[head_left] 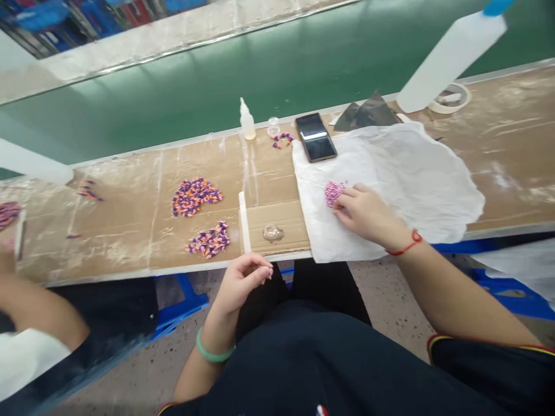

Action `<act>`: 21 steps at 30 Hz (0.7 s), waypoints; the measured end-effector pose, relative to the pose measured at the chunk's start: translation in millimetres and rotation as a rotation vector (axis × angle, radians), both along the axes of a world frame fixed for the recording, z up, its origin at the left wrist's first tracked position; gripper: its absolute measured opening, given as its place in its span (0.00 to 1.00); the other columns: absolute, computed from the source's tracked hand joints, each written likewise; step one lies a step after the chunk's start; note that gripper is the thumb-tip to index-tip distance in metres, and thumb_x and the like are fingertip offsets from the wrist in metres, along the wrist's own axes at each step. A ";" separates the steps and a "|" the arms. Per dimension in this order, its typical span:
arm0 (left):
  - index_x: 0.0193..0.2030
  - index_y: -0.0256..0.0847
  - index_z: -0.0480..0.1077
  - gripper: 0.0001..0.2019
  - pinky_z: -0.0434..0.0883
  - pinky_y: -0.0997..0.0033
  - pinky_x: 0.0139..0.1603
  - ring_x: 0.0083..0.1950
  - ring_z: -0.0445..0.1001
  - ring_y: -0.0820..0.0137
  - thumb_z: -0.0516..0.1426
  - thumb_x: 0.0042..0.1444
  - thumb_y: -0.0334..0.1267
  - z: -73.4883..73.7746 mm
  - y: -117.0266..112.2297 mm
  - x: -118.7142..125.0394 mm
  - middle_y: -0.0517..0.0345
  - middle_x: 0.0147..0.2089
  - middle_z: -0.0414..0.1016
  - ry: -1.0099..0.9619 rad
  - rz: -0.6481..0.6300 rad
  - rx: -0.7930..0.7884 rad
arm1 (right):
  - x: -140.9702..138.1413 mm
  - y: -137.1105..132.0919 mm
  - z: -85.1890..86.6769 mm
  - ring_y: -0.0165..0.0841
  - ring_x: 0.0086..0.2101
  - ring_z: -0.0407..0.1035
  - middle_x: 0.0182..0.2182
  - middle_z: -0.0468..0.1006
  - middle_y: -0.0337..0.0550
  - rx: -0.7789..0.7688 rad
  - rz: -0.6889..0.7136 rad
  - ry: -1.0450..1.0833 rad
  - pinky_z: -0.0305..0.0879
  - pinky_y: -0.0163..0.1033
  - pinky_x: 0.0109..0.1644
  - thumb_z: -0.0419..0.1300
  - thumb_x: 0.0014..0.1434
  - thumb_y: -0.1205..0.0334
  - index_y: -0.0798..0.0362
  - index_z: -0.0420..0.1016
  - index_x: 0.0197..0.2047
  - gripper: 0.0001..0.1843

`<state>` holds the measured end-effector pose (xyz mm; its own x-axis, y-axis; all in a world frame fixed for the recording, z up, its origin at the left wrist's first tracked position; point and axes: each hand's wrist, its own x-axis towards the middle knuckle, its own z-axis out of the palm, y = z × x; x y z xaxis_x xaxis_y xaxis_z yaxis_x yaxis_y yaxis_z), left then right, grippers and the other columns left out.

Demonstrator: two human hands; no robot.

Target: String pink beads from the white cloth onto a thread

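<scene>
My left hand [243, 282] is closed in a pinch at the table's near edge, with a small pink piece [270, 271] between thumb and forefinger. My right hand [363, 212] reaches onto a white cloth [403, 167], its fingers drawn together at the edge of a heap of tiny pink pieces [333, 192]; whatever is in those fingertips is hidden. Between the hands, a blob of clear glue-like stuff [273, 233] lies on a cardboard piece [286, 215], beside a white strip [244, 222]. Left of it are two piles of small purple, orange and pink pieces [195, 196], [210, 239].
A dropper bottle [247, 119], a small clear cup [273, 126] and a phone [316, 137] stand or lie along the back. A tape roll [451, 98] sits beside a white upright post [453, 60]. Another person's arm [41, 300] rests at the far left.
</scene>
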<state>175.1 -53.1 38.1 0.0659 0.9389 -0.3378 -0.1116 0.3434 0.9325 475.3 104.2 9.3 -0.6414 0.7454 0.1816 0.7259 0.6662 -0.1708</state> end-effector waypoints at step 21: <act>0.53 0.40 0.79 0.26 0.71 0.70 0.34 0.27 0.69 0.74 0.68 0.51 0.53 4.2 5.4 52.6 0.63 0.25 0.71 -0.268 0.068 0.200 | -100.5 -92.1 54.0 0.41 0.37 0.67 0.33 0.69 0.44 -0.106 0.096 0.822 0.64 0.48 0.40 0.53 0.67 0.65 0.47 0.63 0.37 0.05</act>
